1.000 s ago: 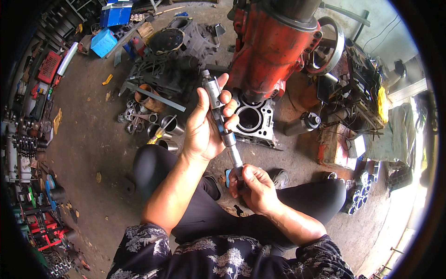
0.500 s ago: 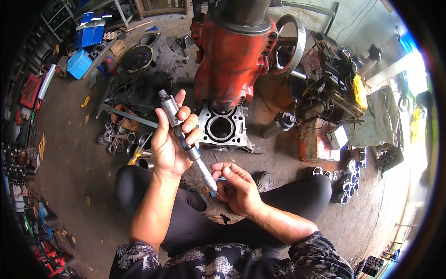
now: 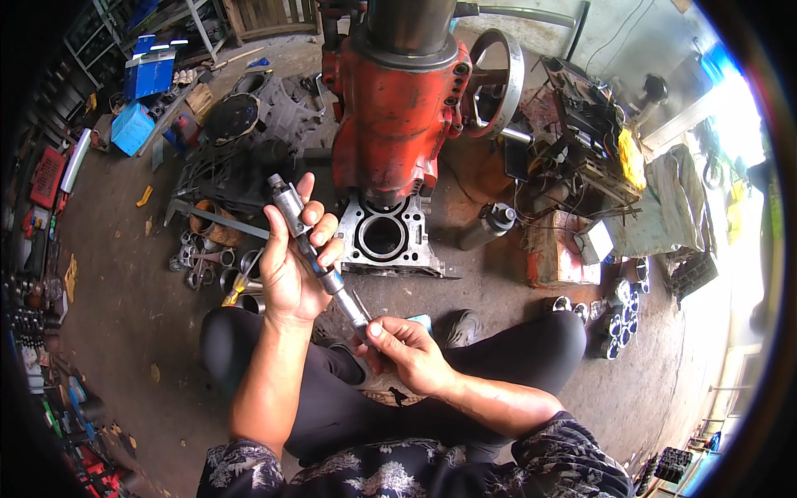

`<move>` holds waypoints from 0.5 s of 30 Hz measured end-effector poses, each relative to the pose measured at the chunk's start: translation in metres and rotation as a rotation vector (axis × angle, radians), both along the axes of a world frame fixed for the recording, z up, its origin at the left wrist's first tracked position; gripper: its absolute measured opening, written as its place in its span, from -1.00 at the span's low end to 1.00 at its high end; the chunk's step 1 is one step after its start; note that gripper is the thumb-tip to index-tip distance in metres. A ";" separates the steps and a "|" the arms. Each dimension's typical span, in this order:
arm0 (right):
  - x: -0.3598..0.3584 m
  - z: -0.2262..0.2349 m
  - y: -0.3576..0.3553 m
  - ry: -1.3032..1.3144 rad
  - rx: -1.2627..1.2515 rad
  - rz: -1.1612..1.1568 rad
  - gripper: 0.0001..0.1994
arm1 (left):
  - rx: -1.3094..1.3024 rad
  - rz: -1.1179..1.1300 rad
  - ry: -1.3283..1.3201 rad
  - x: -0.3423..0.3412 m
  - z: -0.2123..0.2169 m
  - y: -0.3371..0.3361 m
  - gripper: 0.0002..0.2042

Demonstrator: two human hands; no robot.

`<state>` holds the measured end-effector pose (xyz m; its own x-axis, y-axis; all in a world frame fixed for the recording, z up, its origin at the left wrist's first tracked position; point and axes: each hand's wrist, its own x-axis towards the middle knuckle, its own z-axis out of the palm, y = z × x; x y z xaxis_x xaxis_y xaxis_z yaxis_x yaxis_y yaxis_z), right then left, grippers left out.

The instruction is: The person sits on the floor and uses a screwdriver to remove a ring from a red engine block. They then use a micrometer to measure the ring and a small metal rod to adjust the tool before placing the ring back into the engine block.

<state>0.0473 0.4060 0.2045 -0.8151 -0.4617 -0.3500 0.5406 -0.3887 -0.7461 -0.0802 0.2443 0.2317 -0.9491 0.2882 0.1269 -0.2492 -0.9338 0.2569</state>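
Across my lap I hold a slim metal tool (image 3: pixel 288 205) at a slant, shaped like a micrometer, with a stubby tip at the top and a stepped silver barrel below. My left hand (image 3: pixel 290 282) is wrapped round its dark middle, palm up. Closed at the lower end is my right hand (image 3: pixel 415 357), thumb and fingers pinching the barrel. A thin metal rod (image 3: pixel 360 304) sticks up from the right fingers. Beyond my hands stands an engine block (image 3: pixel 353 257) with round bores, beneath a red machine head (image 3: pixel 390 124).
A handwheel (image 3: pixel 513 83) sits on the machine's right. A dark bottle (image 3: pixel 490 226) and a worn box (image 3: pixel 564 249) stand to the right, with several pistons (image 3: pixel 614 328) nearby. Connecting rods (image 3: pixel 199 266) lie left of the block. Tools line the far left.
My right hand has moved up and left along the tool, and its thumb now presses on the lower barrel. The view has shifted slightly; my left hand keeps its grip.
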 end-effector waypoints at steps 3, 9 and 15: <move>0.000 0.003 -0.003 -0.037 0.006 -0.025 -0.69 | -0.012 -0.004 0.001 -0.001 -0.001 0.000 -0.40; 0.000 0.008 -0.008 0.017 -0.012 -0.142 -0.80 | -0.061 -0.003 -0.010 -0.002 -0.003 -0.002 -0.40; -0.001 0.009 -0.010 0.041 0.026 -0.155 -0.77 | -0.055 0.023 -0.045 0.000 -0.002 0.003 -0.39</move>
<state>0.0462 0.3961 0.2130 -0.8898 -0.3203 -0.3251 0.4443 -0.4453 -0.7774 -0.0800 0.2469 0.2301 -0.9600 0.2716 0.0681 -0.2404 -0.9242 0.2968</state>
